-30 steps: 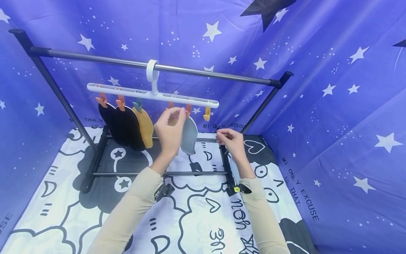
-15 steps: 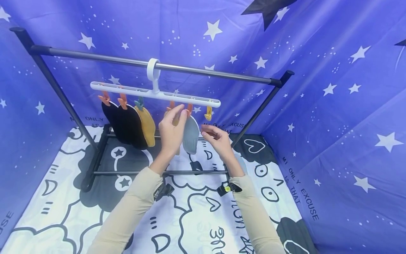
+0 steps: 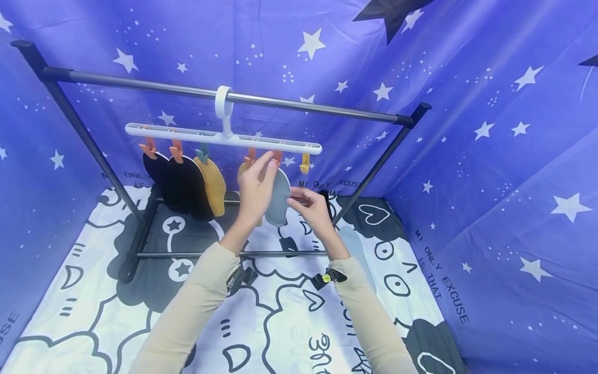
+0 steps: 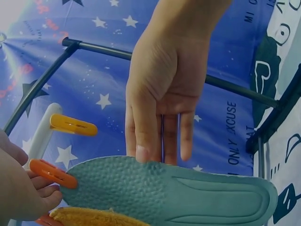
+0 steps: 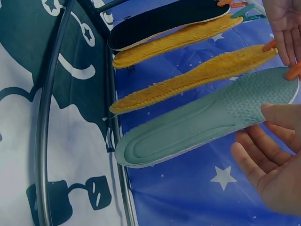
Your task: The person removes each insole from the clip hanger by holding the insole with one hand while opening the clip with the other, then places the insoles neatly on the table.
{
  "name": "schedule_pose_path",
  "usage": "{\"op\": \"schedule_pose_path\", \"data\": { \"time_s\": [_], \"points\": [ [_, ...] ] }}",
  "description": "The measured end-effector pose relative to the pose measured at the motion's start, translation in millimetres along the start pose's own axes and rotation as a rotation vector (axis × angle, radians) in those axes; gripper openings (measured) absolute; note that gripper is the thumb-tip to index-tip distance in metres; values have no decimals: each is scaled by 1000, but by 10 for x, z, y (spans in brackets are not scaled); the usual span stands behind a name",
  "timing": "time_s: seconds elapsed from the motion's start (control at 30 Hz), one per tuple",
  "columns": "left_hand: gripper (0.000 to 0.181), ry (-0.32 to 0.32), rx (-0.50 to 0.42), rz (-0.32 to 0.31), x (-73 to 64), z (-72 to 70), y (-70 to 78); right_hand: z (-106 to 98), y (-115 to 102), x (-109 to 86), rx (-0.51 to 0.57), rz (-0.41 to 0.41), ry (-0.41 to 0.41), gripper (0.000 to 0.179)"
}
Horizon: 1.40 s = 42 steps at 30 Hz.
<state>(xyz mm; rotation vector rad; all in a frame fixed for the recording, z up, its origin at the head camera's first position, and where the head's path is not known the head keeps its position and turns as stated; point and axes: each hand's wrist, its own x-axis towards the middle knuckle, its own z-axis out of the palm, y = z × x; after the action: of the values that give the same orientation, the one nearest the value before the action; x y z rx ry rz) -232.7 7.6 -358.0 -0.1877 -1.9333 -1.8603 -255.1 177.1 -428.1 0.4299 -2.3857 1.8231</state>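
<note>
A white clip hanger point(image 3: 224, 137) hangs from a dark rail point(image 3: 303, 106). Two black insoles point(image 3: 179, 184) and a yellow one point(image 3: 215, 182) hang at its left. My left hand point(image 3: 261, 174) reaches up and pinches the orange clip point(image 3: 276, 156) point(image 4: 52, 173) that holds the grey-green insole point(image 3: 280, 200) point(image 4: 188, 193) point(image 5: 188, 127). My right hand point(image 3: 306, 202) point(image 4: 164, 94) point(image 5: 268, 160) touches that insole's right edge with straight fingers. A second yellow insole point(image 5: 188, 80) hangs just behind the grey-green one. A yellow clip point(image 3: 304, 163) point(image 4: 73, 125) hangs free at the hanger's right end.
The black rack's legs and base bars point(image 3: 145, 228) stand on a black-and-white cartoon mat point(image 3: 280, 322). Blue star-print fabric walls point(image 3: 490, 156) close in at the back and both sides. A pale blue-grey insole-like piece point(image 3: 357, 249) lies on the mat beside my right forearm.
My right hand has moved left from near the rack's right post to the grey-green insole's edge. My left hand has stayed up at the orange clip.
</note>
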Motion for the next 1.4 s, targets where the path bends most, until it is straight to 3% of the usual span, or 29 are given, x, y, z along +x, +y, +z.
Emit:
{"op": "schedule_pose_path", "data": {
  "time_s": [0.4,0.93,1.2,1.4],
  "points": [
    [36,-19,68,7,77,-7,0,81,-23,35,-28,2,73,23],
    [38,-111,73,-39,154,-28,38,-31,-36,7,12,11,27,23],
    [33,-79,18,-30,174,7,13,-26,-27,16,69,54,36,22],
    [32,-45,45,-69,184,-2,9,-7,-5,37,86,63,29,23]
  ]
}}
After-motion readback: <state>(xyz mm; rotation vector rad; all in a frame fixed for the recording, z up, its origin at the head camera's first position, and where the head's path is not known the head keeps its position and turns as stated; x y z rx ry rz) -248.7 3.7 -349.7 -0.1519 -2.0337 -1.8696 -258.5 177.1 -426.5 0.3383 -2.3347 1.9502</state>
